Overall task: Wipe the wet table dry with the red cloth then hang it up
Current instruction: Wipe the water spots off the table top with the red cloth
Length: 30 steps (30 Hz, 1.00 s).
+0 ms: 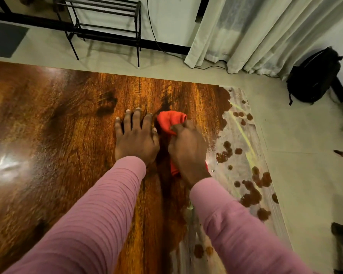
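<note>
A bunched red cloth (170, 121) lies on the dark wooden table (57, 135), and my right hand (187, 150) grips it, pressing it onto the wood. A bit of the cloth also shows below my right wrist. My left hand (136, 136) rests flat on the table just left of the cloth, fingers spread and straight. Along the table's right edge a pale wet strip (244, 155) shows several brown droplets and patches. Both forearms wear pink sleeves.
A black metal rack (105, 22) stands on the floor beyond the table's far edge. Pale curtains (255, 32) hang at the back right, with a black backpack (313, 76) on the floor beside them. A cable runs along the wall.
</note>
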Available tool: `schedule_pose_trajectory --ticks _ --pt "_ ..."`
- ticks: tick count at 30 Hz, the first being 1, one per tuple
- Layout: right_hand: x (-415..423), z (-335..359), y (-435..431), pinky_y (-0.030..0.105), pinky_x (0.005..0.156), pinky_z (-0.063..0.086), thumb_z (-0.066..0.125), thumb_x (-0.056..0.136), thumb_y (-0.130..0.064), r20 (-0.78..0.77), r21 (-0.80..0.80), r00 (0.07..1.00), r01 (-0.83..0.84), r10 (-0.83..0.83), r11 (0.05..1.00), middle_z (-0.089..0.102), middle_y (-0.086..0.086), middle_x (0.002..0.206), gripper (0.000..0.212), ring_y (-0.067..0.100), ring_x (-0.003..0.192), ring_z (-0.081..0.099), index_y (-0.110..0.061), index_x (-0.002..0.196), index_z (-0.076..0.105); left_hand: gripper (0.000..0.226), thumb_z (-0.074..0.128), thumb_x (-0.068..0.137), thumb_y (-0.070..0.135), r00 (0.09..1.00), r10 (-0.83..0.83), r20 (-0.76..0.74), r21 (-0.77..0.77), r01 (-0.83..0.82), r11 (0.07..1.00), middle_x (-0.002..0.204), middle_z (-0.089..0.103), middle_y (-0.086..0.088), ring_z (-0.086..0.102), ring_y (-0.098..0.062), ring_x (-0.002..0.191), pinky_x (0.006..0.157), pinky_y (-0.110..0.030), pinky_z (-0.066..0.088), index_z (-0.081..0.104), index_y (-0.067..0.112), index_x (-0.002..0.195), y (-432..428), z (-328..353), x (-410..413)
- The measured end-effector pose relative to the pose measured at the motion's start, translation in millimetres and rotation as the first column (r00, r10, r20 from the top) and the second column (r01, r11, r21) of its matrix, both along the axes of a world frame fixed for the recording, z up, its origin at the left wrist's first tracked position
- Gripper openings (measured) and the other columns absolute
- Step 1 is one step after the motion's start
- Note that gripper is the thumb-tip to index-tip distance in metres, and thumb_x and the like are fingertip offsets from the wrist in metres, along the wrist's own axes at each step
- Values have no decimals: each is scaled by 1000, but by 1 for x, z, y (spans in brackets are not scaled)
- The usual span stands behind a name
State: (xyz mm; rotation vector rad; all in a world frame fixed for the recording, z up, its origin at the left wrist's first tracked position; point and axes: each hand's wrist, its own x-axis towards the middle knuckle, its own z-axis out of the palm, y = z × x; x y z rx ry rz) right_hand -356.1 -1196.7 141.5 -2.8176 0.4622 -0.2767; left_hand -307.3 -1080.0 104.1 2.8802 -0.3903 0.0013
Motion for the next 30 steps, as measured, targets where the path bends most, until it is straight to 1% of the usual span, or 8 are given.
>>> schedule_pose_trajectory --ticks 2,9,14,18,22,25,28,30 --pt "-10 -1 -13 40 78 50 55 83 -14 -13 -6 1000 8 -8 1000 58 4 112 34 29 101 52 -20 115 66 55 23 95 41 1000 -2 -2 0 2 1000 157 25 -9 13 -32 147 118 -54 7 31 24 146 0 0 0" --pt "-29 5 -77 39 80 49 57 81 -13 -14 21 926 377 -377 926 61 9 113 33 31 96 57 -16 112 67 53 24 95 41 1000 -5 6 -6 5 1000 157 25 -9 13 -33 146 118 -54 7 32 23 145 1 1 0" --pt "-25 1 -19 40 85 50 59 83 -17 -10 116 970 240 -241 964 57 4 114 33 25 100 54 -17 116 65 52 28 94 39 1000 3 3 -5 -3 1000 156 26 -10 15 -33 146 118 -55 9 33 23 143 -1 2 -1" --pt "-48 -1 12 35 67 49 61 78 -14 38 74 998 37 -40 997 59 4 102 32 27 94 54 -20 108 69 52 28 95 39 1000 -10 -6 -5 10 1000 157 25 -10 13 -33 146 117 -55 9 32 23 144 -1 3 -1" --pt "-63 0 -39 37 76 52 58 85 -14 -29 49 975 222 -221 974 57 1 114 33 24 98 53 -22 116 66 52 28 95 39 1000 -11 -4 -12 11 1000 157 25 -10 13 -33 146 118 -55 8 32 23 145 1 4 -2" --pt "-68 3 -56 29 75 44 59 86 -13 -12 56 937 350 -350 935 59 2 111 30 24 96 54 -20 114 67 52 28 96 39 1000 -13 0 -12 13 1000 156 25 -10 14 -34 146 118 -55 8 32 23 145 0 4 -2" --pt "-66 5 -28 26 76 40 59 85 -13 -4 99 940 339 -340 935 58 0 111 28 19 95 53 -19 111 67 52 29 96 39 1000 -5 -2 -15 5 1000 156 26 -10 14 -34 146 118 -55 9 32 22 144 0 4 -2" --pt "-70 3 5 29 77 45 60 82 -13 1 120 976 215 -217 969 57 -1 110 31 19 96 53 -22 111 66 51 30 96 38 1000 -3 0 -8 3 1000 156 26 -11 15 -34 146 117 -55 9 33 22 144 -1 4 -2"
